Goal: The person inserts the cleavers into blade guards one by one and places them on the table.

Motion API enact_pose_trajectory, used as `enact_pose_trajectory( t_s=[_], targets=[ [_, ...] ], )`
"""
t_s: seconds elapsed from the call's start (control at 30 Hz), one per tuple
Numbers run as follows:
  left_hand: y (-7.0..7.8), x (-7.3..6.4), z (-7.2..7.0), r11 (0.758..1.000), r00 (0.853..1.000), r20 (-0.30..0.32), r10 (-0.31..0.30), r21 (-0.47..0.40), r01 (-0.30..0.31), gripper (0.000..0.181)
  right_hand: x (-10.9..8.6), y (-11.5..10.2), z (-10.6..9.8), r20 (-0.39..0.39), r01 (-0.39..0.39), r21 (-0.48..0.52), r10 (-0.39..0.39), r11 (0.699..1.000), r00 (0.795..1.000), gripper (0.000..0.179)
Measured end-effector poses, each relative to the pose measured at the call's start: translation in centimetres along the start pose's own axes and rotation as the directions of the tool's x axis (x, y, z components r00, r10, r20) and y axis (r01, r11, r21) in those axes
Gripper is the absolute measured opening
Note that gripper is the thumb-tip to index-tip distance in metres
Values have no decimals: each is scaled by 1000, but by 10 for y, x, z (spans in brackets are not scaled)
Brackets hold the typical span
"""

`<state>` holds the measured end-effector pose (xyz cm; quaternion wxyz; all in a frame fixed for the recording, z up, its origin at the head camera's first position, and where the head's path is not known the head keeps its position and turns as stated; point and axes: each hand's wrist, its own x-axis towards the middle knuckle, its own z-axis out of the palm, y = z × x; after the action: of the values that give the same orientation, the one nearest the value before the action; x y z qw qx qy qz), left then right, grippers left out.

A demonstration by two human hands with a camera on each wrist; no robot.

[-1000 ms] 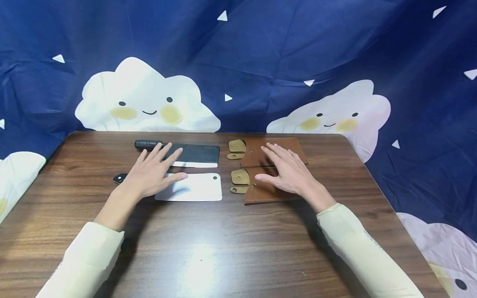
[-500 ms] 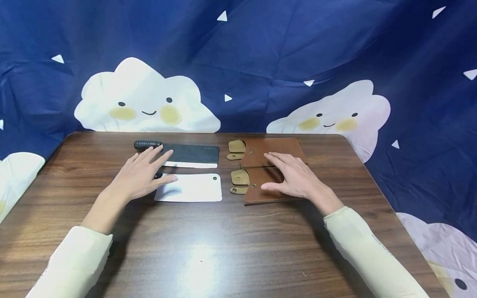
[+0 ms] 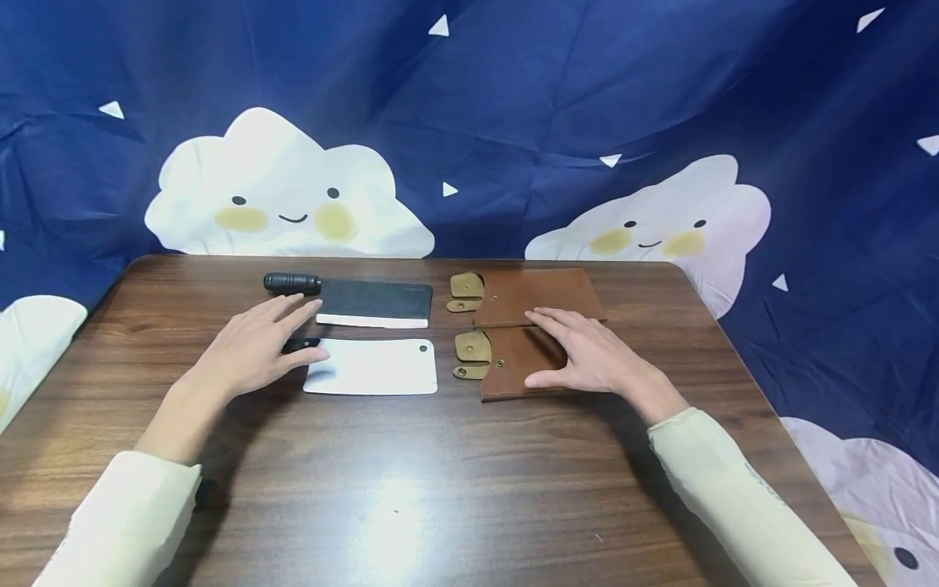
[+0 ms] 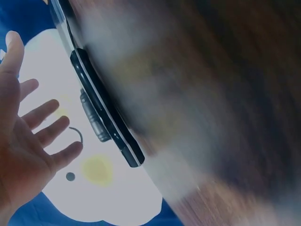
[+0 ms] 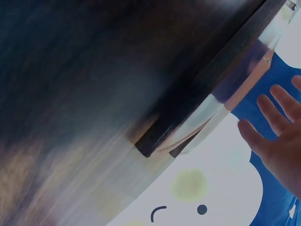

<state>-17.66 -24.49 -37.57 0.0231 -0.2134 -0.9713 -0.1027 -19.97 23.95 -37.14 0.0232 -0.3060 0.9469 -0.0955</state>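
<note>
Two cleavers lie on the wooden table with their handles to the left. The far cleaver has a dark blade and a round black handle; the near cleaver has a shiny blade with a hole at its corner. My left hand hovers with spread fingers over the near cleaver's black handle, mostly hiding it in the head view. To the right lie two brown leather sheaths, a far sheath and a near sheath, each with tan straps. Fingers relaxed, my right hand hovers over the near sheath, holding nothing.
The table has a dark wood grain, and its far edge runs just behind the cleavers and sheaths. Behind it hangs a blue cloth with white clouds.
Both hands have drawn back toward the body, the left one also moving left and the right one slightly right. The cleavers and sheaths have stayed in place.
</note>
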Motion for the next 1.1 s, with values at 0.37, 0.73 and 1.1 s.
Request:
enact_pose_trajectory(
  t_s=[0.37, 0.73, 1.1],
  targets=[
    [-11, -6, 4, 996, 998, 46, -30, -85, 34, 82, -5, 5, 3, 69, -12, 13, 12, 1000, 998, 110],
    [-20, -7, 2, 987, 993, 84, -78, -133, 89, 79, -6, 7, 12, 98, -40, -6, 40, 999, 994, 113],
    [-39, -6, 12, 939, 998, 55, -36, -340, 53, 66, -8, 12, 10, 140, -48, -27, 51, 999, 989, 119]
  ],
)
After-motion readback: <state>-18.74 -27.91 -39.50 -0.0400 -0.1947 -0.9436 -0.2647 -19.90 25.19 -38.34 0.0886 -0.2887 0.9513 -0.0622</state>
